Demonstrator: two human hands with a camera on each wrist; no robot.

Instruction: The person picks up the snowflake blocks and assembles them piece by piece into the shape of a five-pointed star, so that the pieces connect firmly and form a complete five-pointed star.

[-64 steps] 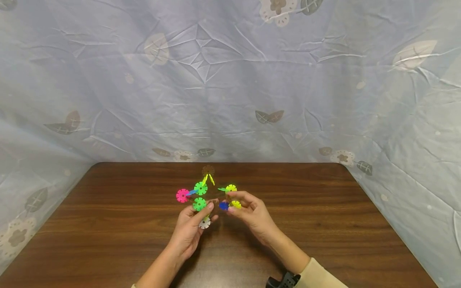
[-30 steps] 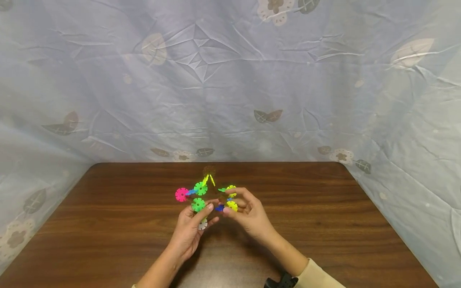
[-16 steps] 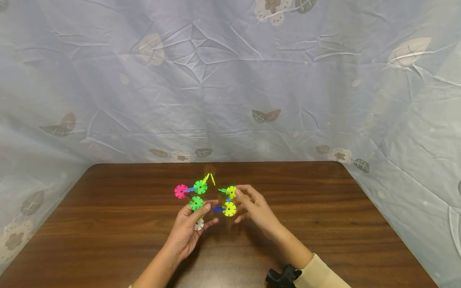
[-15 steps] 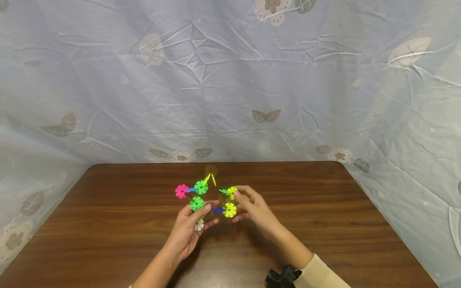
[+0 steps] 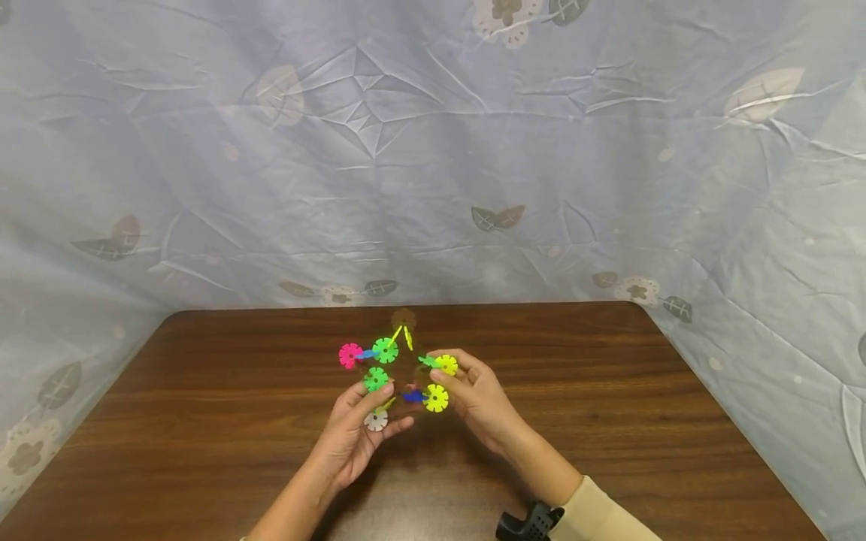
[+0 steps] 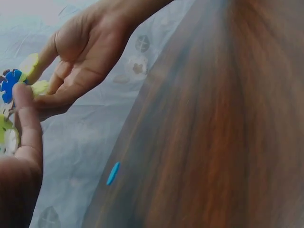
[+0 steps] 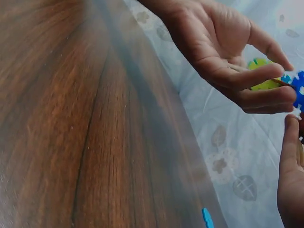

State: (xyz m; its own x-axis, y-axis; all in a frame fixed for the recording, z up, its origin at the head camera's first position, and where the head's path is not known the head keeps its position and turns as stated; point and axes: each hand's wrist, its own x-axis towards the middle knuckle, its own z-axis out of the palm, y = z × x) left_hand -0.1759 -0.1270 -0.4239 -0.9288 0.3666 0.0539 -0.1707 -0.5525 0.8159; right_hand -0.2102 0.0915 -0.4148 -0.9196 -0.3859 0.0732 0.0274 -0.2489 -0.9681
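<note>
A star-like ring of notched plastic snowflake discs (image 5: 386,350), slotted together, is held above the table in the head view. My left hand (image 5: 345,439) grips its lower left side, thumb by a green disc (image 5: 375,379) and a white disc (image 5: 376,420). With thumb and fingers my right hand (image 5: 483,402) pinches the upper yellow disc (image 5: 445,365) on the right side. Below that sits another yellow disc (image 5: 436,398), joined to a dark blue disc (image 5: 414,395). A pink disc (image 5: 350,355) sticks out at left, and a brown disc (image 5: 404,319) tops the ring, blending into the wood.
The brown wooden table (image 5: 609,421) stretches around both hands. Behind it hangs a pale patterned cloth (image 5: 433,188). A small light-blue piece (image 6: 113,173) lies near the table's edge in the left wrist view. A black strap device (image 5: 531,521) sits at the right sleeve (image 5: 598,511).
My right hand has moved from the lower yellow disc up to the upper one. The ring has shifted slightly right, and its right side has turned a little. My left hand keeps its grip.
</note>
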